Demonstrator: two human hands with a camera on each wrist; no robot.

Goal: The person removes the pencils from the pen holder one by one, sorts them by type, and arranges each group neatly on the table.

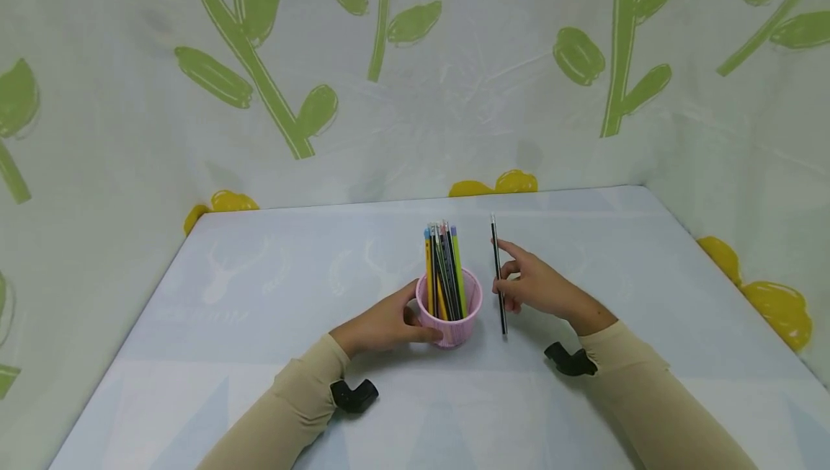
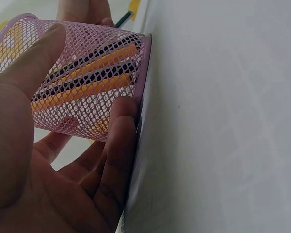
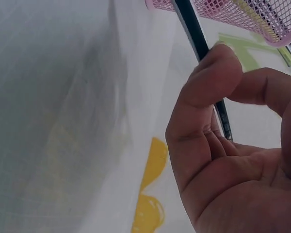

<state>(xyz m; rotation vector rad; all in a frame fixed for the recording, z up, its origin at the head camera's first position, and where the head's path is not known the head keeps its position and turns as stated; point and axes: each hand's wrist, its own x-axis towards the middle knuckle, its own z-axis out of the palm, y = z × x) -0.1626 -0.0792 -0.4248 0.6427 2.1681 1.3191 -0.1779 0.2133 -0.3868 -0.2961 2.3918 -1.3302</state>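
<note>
A pink mesh pencil cup (image 1: 449, 333) stands upright on the table, with several pencils (image 1: 444, 268) in yellow, black and lime green leaning inside it. My left hand (image 1: 389, 320) grips the cup from its left side, thumb and fingers curved round the mesh (image 2: 82, 82). Just right of the cup, my right hand (image 1: 534, 284) pinches a dark pencil (image 1: 498, 268) held nearly upright. In the right wrist view the pencil's shaft (image 3: 191, 29) passes between thumb and fingers. Its upper end shows a pale tip in the head view; part of the shaft is hidden by the fingers.
The pale table (image 1: 292, 275) has faint printed patterns and meets a white wall covering (image 1: 480, 109) with green leaves and yellow flowers at the back and sides. Black curved pieces (image 1: 354, 396) sit at both wrists, below the beige sleeves.
</note>
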